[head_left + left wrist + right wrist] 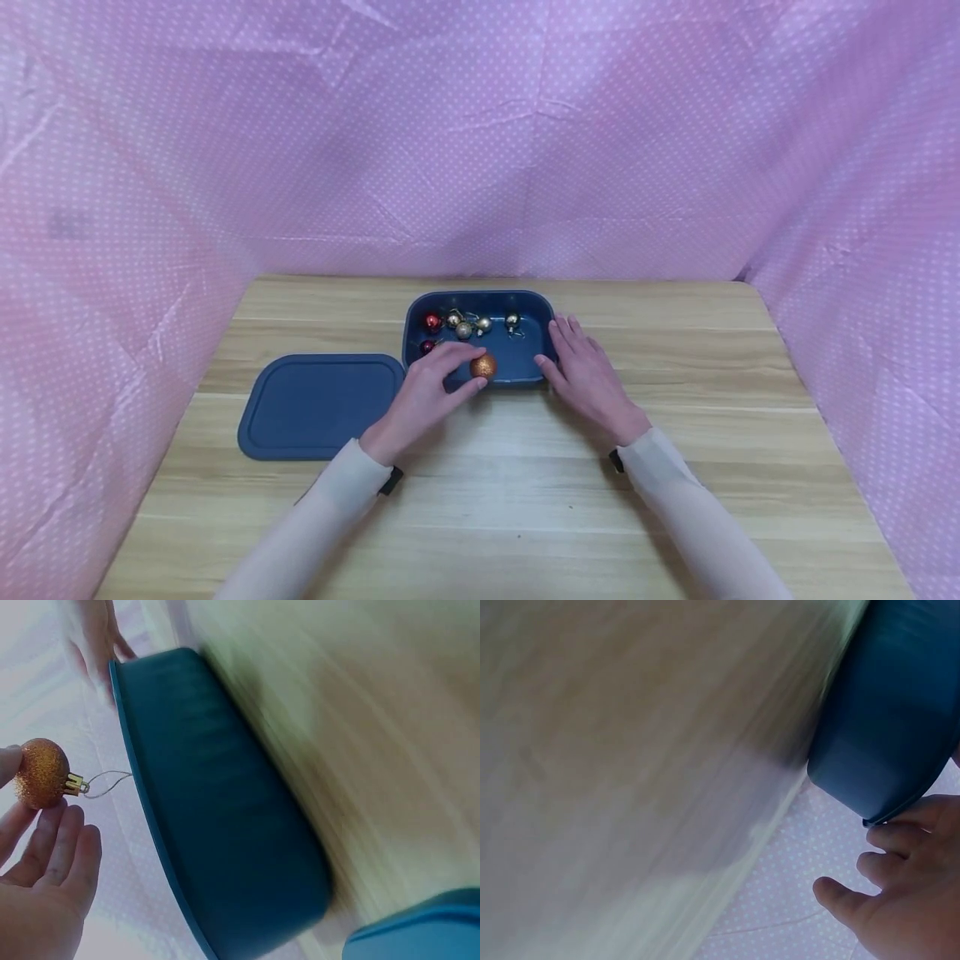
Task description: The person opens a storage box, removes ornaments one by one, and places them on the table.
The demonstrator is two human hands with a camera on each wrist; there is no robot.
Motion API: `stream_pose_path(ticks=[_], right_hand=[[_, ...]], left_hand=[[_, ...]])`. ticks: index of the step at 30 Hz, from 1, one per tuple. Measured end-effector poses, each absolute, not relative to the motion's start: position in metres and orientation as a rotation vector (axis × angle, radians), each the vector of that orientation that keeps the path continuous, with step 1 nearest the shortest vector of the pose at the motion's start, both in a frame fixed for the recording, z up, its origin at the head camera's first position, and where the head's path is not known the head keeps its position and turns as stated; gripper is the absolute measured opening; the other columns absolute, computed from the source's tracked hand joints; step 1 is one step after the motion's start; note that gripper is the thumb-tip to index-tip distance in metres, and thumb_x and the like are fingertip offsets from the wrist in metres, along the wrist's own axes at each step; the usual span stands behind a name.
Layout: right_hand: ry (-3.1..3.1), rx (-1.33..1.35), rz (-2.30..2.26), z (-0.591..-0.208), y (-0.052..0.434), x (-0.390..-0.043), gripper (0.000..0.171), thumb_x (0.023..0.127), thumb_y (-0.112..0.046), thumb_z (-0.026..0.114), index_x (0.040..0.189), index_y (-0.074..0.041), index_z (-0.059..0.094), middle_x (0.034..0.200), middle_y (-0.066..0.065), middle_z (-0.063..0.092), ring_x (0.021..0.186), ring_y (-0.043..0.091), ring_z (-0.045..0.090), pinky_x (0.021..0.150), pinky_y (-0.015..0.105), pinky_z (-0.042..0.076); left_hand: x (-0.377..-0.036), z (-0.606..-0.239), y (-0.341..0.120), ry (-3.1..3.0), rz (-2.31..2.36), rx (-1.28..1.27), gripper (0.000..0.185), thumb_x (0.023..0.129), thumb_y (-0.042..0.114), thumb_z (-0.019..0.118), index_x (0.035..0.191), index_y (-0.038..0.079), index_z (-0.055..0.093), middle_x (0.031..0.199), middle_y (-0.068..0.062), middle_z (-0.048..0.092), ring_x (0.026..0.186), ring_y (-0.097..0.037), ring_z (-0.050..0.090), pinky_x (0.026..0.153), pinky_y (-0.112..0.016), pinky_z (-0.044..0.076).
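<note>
In the head view my left hand (427, 392) pinches an orange glitter Christmas bauble (483, 366) between thumb and fingers, over the near side of a dark blue box (517, 382). The left wrist view shows the bauble's gold cap and thin string loop, which reaches the box rim. My right hand (588, 375) rests at the box's right end, its fingers fairly straight along the rim and the thumb at the near corner. Inside the box lie a red bauble (432, 322), a dark red bauble (427, 346) and several small gold baubles (464, 331).
A matching blue lid (322, 406) lies flat on the wooden table (495, 517), left of the box and close against it. Pink dotted cloth (480, 150) hangs behind the table and along both sides.
</note>
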State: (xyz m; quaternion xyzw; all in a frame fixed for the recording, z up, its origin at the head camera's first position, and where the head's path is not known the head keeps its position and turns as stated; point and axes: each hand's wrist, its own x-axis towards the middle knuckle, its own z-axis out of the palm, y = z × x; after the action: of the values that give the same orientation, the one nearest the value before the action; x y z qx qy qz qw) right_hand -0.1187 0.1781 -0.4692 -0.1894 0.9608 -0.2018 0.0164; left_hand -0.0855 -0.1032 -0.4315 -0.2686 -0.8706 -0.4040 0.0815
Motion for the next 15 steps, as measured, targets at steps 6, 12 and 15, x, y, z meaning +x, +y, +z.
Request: stream_pose_path(ticks=[6, 12, 15], right_hand=[[2.987, -0.586, -0.614, -0.468, 0.177, -0.119, 0.073, 0.111, -0.048, 0.040, 0.162, 0.001, 0.025, 0.171, 0.017, 0.018, 0.158, 0.035, 0.012, 0.123, 0.059, 0.020], [3.002, -0.596, -0.593, -0.468, 0.177, -0.119, 0.074, 0.110, -0.049, 0.040, 0.161, 0.003, 0.026, 0.170, 0.019, 0.021, 0.158, 0.037, 0.014, 0.122, 0.060, 0.022], [3.008, -0.600, -0.599, -0.468, 0.178, -0.119, 0.074, 0.110, -0.048, 0.041, 0.161, 0.004, 0.027, 0.169, 0.020, 0.022, 0.158, 0.037, 0.015, 0.121, 0.060, 0.023]], left_hand=[[-0.073, -0.435, -0.097, -2.578, -1.210, -0.889, 0.041, 0.090, 0.015, 0.082, 0.129, 0.008, 0.071, 0.126, -0.006, 0.068, 0.118, -0.023, 0.066, 0.100, -0.046, 0.054], [-0.064, -0.441, -0.091, -2.611, -1.197, -0.963, 0.042, 0.089, 0.010, 0.083, 0.128, 0.007, 0.071, 0.126, -0.006, 0.067, 0.117, -0.021, 0.066, 0.099, -0.038, 0.055], [-0.059, -0.443, -0.089, -2.645, -1.197, -0.983, 0.041, 0.089, 0.010, 0.083, 0.128, 0.007, 0.072, 0.126, -0.007, 0.068, 0.116, -0.021, 0.066, 0.098, -0.037, 0.055]])
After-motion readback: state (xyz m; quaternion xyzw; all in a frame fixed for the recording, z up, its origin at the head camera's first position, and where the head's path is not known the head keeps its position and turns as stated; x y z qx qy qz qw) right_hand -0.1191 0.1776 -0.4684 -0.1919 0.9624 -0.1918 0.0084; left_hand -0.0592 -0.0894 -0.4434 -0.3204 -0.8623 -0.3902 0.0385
